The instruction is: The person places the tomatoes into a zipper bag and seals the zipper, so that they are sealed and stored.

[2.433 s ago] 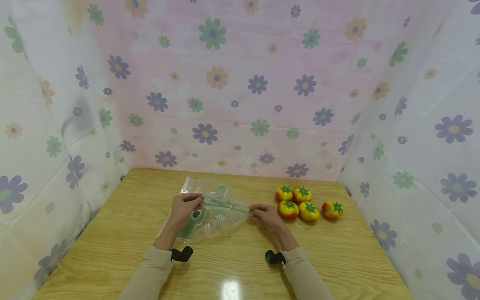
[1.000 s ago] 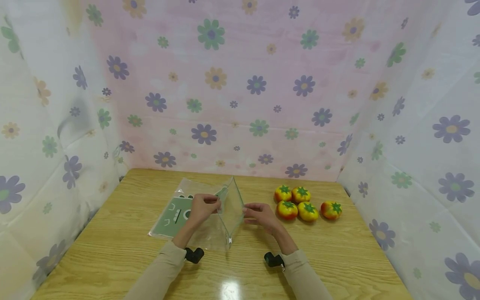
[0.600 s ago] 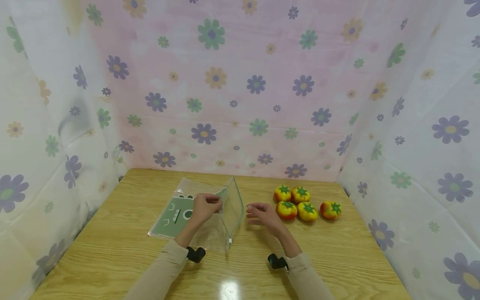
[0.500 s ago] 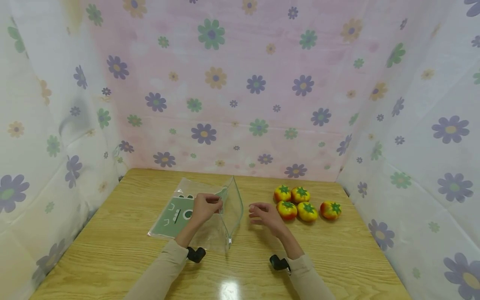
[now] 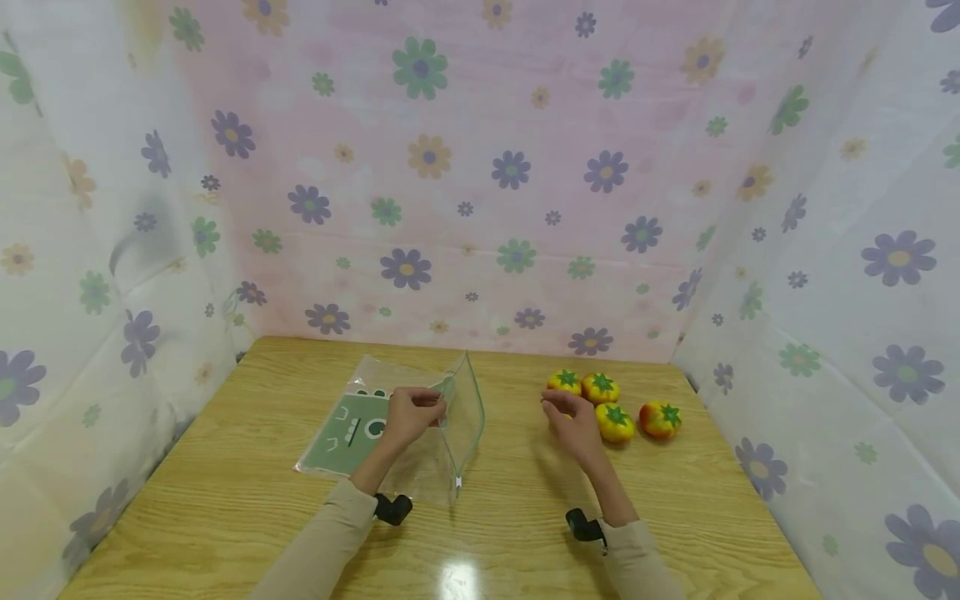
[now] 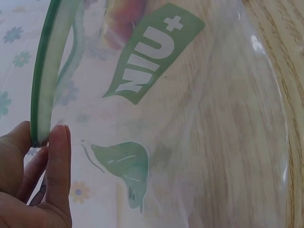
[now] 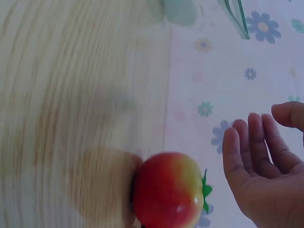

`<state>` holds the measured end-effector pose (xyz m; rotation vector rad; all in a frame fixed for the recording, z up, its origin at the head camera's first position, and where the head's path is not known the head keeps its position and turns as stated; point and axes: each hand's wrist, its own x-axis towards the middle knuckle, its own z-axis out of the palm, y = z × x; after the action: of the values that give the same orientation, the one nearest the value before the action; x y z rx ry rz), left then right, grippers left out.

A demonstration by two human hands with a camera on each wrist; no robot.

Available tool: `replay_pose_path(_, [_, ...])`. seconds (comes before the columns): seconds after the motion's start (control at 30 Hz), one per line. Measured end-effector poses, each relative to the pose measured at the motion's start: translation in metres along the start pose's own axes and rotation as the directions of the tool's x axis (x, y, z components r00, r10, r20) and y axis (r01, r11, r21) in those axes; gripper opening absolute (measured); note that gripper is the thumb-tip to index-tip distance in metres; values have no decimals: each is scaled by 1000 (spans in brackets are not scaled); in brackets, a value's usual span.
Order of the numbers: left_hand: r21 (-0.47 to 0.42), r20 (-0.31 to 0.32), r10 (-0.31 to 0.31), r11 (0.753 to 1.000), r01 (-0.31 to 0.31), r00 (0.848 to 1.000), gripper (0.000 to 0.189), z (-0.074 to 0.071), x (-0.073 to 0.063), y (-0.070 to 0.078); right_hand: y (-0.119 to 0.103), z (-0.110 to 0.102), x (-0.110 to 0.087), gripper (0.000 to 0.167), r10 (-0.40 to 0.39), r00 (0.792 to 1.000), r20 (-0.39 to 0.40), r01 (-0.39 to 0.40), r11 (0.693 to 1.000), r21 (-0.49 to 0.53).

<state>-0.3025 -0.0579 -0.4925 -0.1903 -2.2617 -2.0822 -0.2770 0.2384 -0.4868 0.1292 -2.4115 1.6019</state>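
A clear zip bag (image 5: 420, 479) with a green printed face lies on the table, its mouth gaping to the right. My left hand (image 5: 411, 418) pinches the green zip rim (image 6: 42, 71) between thumb and fingers. A white slider (image 5: 459, 482) sits at the near corner of the mouth. My right hand (image 5: 576, 427) holds nothing; it hovers over the left side of a group of red-and-yellow toy tomatoes (image 5: 615, 423) and hides one of them. In the right wrist view its fingers are loosely bent beside a tomato (image 7: 168, 190), apart from it.
Another tomato (image 5: 661, 420) lies by itself at the right of the group. The wooden table (image 5: 510, 533) ends at a flowered cloth backdrop (image 5: 480, 167), with cloth walls on both sides.
The bag's mouth was pulled apart and turned to face right. My right hand let go of the rim and moved right to the tomatoes. My left hand keeps its pinch.
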Motion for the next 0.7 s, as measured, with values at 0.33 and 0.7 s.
replay_pose_path(0.33, [-24,49,-6,1000,8,999,28,-5,-14,28,4,-24,-3,32,56,992,-116,-78,979,-191])
replay_pose_path(0.7, [-64,-8,0,998,-1,1000,28,-5,-2,-2,9,-33,-3,45,43,998,-51,-59,929,-366])
